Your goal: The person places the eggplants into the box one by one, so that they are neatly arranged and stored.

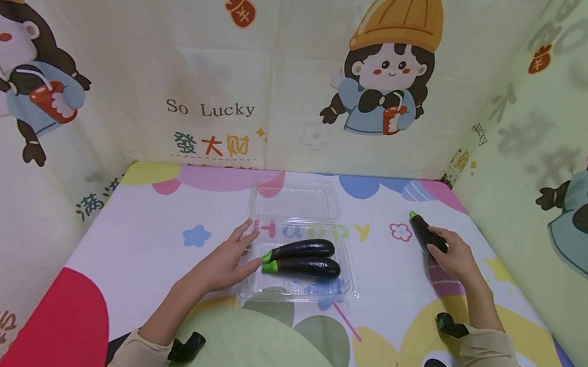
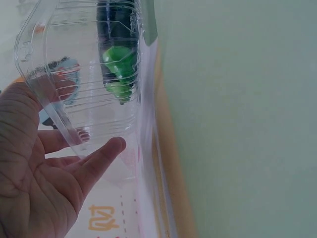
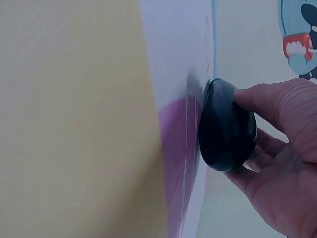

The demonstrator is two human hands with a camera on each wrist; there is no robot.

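Two dark eggplants lie side by side in the base of a clear plastic container (image 1: 350, 287), the far eggplant (image 1: 306, 248) and the near eggplant (image 1: 311, 268), green stems to the left. My left hand (image 1: 223, 263) touches the container's left edge with fairly straight, spread fingers; in the left wrist view its thumb shows through the clear wall. On the right, my right hand (image 1: 455, 254) grips a third eggplant (image 1: 420, 230) near its rounded end, the stem pointing away from me. The right wrist view shows thumb and fingers on opposite sides of this eggplant (image 3: 224, 131).
The container's hinged lid (image 1: 295, 202) lies folded back toward the far wall. A colourful printed cloth (image 1: 384, 280) covers the table. Printed fabric walls (image 1: 284, 63) enclose the table at the back and both sides. Black straps sit at both wrists.
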